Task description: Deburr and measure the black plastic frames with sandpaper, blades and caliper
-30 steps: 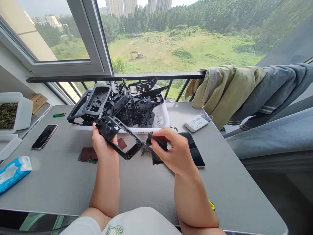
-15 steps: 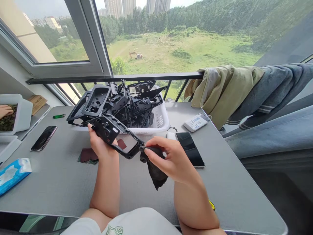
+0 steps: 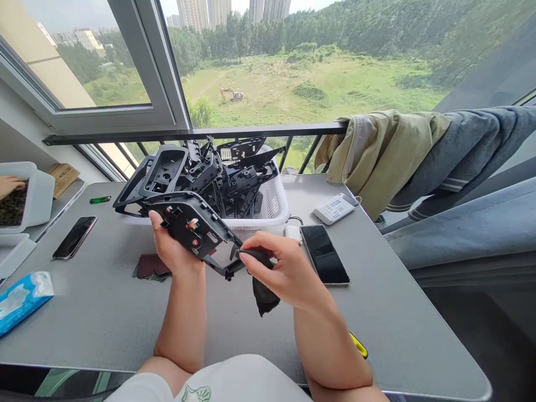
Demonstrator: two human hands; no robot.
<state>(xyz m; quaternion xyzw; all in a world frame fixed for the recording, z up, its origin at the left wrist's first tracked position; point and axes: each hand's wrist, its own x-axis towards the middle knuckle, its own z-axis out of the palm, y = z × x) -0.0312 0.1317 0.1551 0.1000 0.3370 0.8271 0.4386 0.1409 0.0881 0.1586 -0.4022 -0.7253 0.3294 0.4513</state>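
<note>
My left hand [image 3: 170, 248] grips a black plastic frame part [image 3: 193, 229] and holds it tilted above the grey table [image 3: 104, 312]. My right hand [image 3: 280, 271] pinches a dark cloth [image 3: 263, 293] against the frame's right end; the cloth hangs down below the fingers. Right behind the frame stands a white basket [image 3: 274, 204] heaped with several similar black plastic parts [image 3: 209, 170]. A dark red sheet [image 3: 148, 267] lies on the table under my left hand.
A phone [image 3: 324, 255] lies right of my right hand, a white device [image 3: 335, 208] beyond it. Another phone [image 3: 74, 237], a green lighter [image 3: 100, 199] and a blue wipes pack [image 3: 23, 298] lie on the left. Another person's hand [image 3: 10, 184] reaches into a white bin [image 3: 39, 192]. Jackets [image 3: 385, 151] hang on the railing.
My left hand has turned the frame, so its ribbed back now faces me. My right hand moved the cloth slightly left along the frame's end. Another person's hand appeared at the white bin.
</note>
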